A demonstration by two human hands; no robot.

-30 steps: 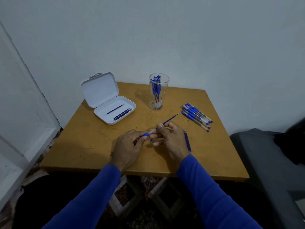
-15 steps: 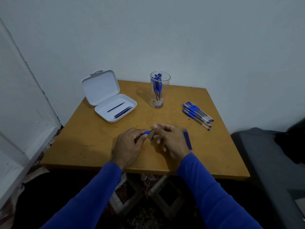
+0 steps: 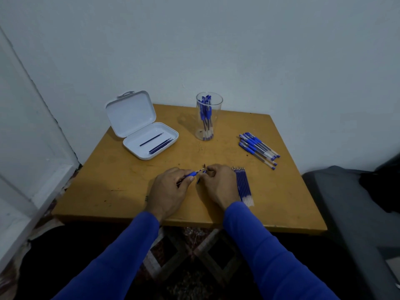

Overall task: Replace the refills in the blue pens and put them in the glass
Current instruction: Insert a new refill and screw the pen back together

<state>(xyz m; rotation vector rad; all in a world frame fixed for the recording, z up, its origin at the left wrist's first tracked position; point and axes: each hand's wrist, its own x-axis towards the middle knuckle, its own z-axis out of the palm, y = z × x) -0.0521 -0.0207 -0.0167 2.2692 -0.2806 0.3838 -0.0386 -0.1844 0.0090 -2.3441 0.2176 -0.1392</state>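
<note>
My left hand (image 3: 167,192) grips a blue pen (image 3: 192,174) by its rubber grip, tip pointing up and right. My right hand (image 3: 218,185) sits at the pen's tip with fingers curled, pinching a small part there that I cannot make out. A row of several used refills (image 3: 243,185) lies on the table just right of my right hand. The clear glass (image 3: 208,116) at the back holds several blue pens. A pile of several blue pens (image 3: 258,149) lies at the right. The open white case (image 3: 149,140) at the left holds three refills.
The small wooden table (image 3: 121,185) stands in a corner against white walls. A grey seat (image 3: 357,204) is close to its right edge. A white door frame (image 3: 32,135) runs along the left.
The long refill that stuck out from my hands a second ago has gone into the pen. My hands have drawn close together at the pen's tip.
</note>
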